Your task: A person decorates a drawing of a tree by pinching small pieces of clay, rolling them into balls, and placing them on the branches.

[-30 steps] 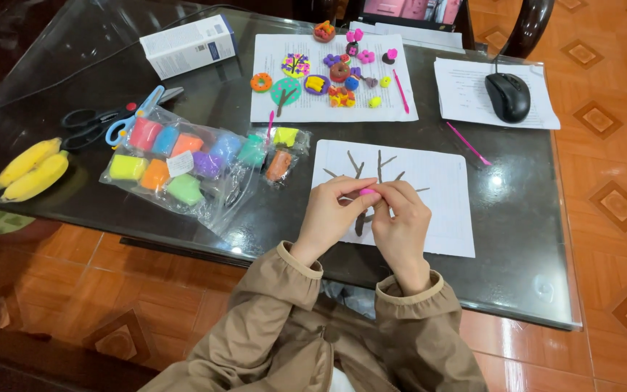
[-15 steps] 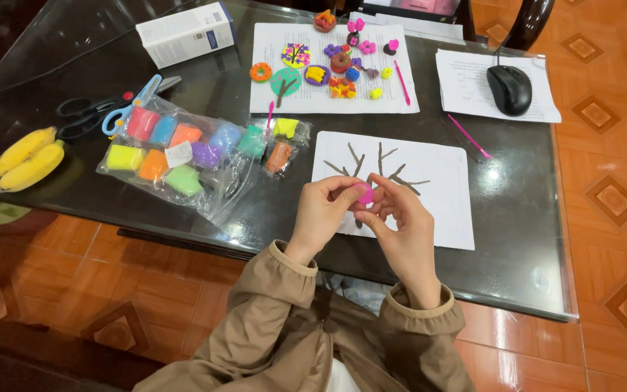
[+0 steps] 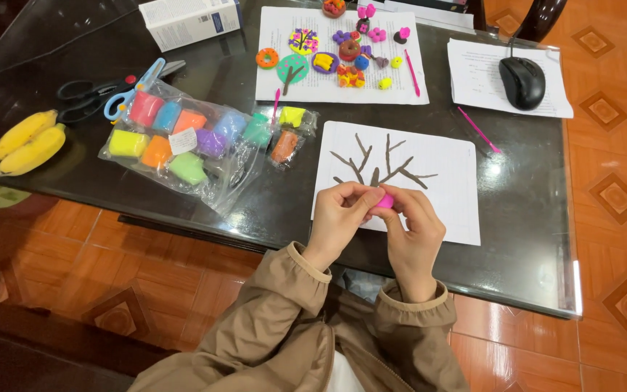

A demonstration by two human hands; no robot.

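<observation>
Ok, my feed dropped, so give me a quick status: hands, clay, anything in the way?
Left hand and right hand pinch the pink clay piece together. Held just above the paper with the brown branch shape. Nothing blocking.

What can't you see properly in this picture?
- Pink clay: mostly hidden between the left hand and right hand; shape unclear.
- Tree trunk on the paper: lower part covered by the hands.
- Box: cut off by the top edge.
- Small clay figures: too small to tell.
</observation>
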